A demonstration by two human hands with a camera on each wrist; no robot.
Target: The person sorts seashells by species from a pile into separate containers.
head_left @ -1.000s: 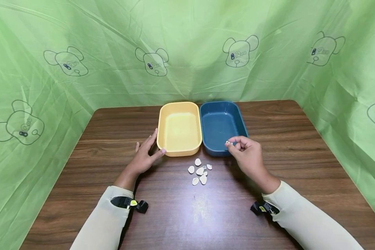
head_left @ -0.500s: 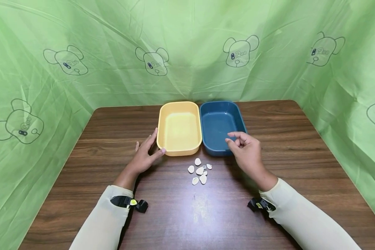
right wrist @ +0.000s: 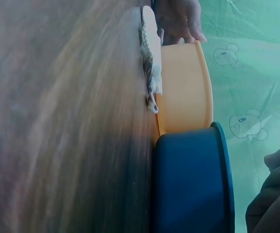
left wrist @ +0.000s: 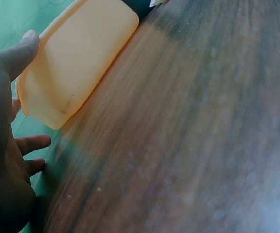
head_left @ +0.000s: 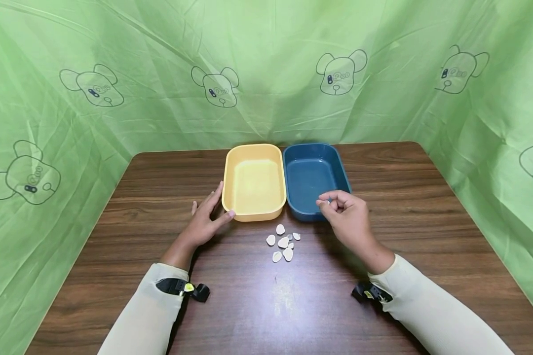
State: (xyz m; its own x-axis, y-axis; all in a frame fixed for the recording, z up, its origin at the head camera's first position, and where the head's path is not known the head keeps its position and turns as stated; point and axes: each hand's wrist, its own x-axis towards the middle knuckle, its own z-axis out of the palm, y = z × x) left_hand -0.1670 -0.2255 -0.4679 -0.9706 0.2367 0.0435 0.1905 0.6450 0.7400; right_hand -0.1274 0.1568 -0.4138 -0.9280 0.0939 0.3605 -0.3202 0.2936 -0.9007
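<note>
A small white shell [head_left: 328, 201] is pinched between the thumb and fingertips of the right hand [head_left: 347, 218], whose grip is curled closed around it. The hand is held over the near right corner of the blue tray [head_left: 313, 178], just above its rim. The left hand [head_left: 203, 222] is laid with a spread, relaxed grip against the near left corner of the yellow tray [head_left: 254, 181], the thumb touching the front wall and the fingers resting along the left side; nothing is held by it. The two trays are set side by side, touching, on the dark wooden counter [head_left: 293, 305]. A small cluster of white shells [head_left: 284, 242] is seen on the counter just in front of the trays, between the two hands. The counter is enclosed by a green curtain [head_left: 266, 74] printed with bear outlines.
</note>
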